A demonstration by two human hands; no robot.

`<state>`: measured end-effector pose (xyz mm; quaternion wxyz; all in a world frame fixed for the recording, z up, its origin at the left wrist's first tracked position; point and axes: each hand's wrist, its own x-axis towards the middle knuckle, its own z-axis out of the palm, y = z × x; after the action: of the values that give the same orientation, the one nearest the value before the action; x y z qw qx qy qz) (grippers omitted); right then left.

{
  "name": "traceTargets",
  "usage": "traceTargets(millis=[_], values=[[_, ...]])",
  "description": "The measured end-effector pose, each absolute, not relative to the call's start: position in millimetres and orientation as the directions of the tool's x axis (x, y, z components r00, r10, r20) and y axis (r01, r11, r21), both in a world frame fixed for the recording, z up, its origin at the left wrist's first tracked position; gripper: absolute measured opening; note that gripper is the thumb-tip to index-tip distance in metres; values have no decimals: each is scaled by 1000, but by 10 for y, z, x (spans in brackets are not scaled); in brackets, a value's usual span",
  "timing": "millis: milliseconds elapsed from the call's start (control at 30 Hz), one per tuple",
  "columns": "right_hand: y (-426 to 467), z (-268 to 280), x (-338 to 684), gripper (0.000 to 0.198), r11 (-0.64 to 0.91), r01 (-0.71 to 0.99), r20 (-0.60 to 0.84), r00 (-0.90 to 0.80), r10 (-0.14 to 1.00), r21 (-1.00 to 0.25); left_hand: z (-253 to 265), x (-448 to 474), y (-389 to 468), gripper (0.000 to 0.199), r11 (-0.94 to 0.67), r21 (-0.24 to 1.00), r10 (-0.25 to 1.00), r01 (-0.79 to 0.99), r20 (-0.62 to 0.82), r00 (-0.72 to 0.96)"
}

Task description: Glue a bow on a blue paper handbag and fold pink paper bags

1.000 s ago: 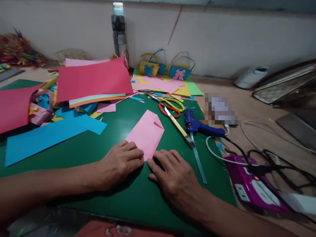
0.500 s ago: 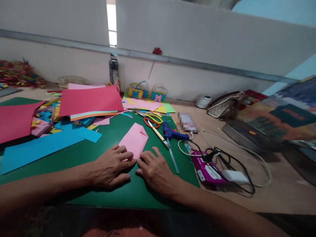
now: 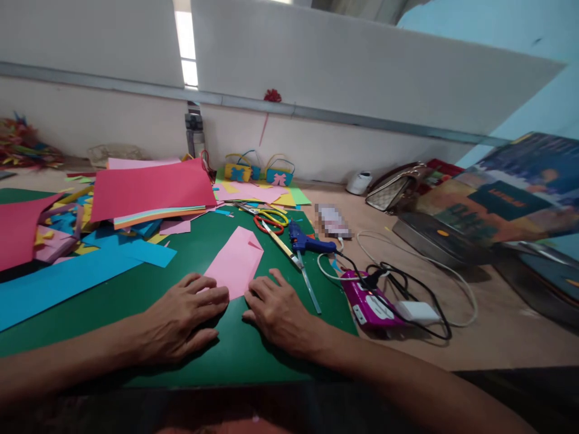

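Note:
A folded sheet of pink paper [image 3: 235,259] lies on the green mat [image 3: 163,325], a small fold showing at its upper right corner. My left hand [image 3: 185,316] rests flat over its lower left edge, fingers stretched and thumb apart. On the other side, my right hand [image 3: 283,310] touches the lower right edge with bent fingertips, thumb a little away from them. Just beyond the right hand lie a blue glue gun [image 3: 312,243] with a clear glue stick [image 3: 310,286], a slim tan-handled tool [image 3: 281,242] and scissors with red and yellow handles [image 3: 271,222].
Red paper sheets [image 3: 154,190] top a stack at the back left, near blue paper strips [image 3: 72,280] and scraps. Small paper bags [image 3: 279,176] stand at the back. Right of the mat are a purple power strip [image 3: 373,307], cables, a white adapter [image 3: 417,311] and a dark case [image 3: 438,238].
My left hand has slid left and toward me, away from the right hand, widening the gap between them. My right hand stays at the paper's edge. The camera view has shifted slightly right.

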<state>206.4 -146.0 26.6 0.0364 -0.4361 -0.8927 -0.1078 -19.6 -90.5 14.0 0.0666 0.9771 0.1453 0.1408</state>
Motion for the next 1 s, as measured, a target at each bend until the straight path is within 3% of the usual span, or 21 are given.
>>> traceTargets(millis=[233,433,667,1000], values=[[-1420,256,2072,21,616,771,186,-637,748,162,144,-377,-966,32,-943,141,328,301,234,915],[-1419,262,2064,21,621,759,193,-650,735,195,161,-251,-873,23,-956,171,282,238,309,908],[-1419,259,2066,21,622,756,195,-654,731,205,162,-45,-780,56,-950,48,311,308,189,931],[-1393,242,2072,21,625,749,216,-662,718,218,131,-242,-807,40,-909,-20,401,417,241,884]])
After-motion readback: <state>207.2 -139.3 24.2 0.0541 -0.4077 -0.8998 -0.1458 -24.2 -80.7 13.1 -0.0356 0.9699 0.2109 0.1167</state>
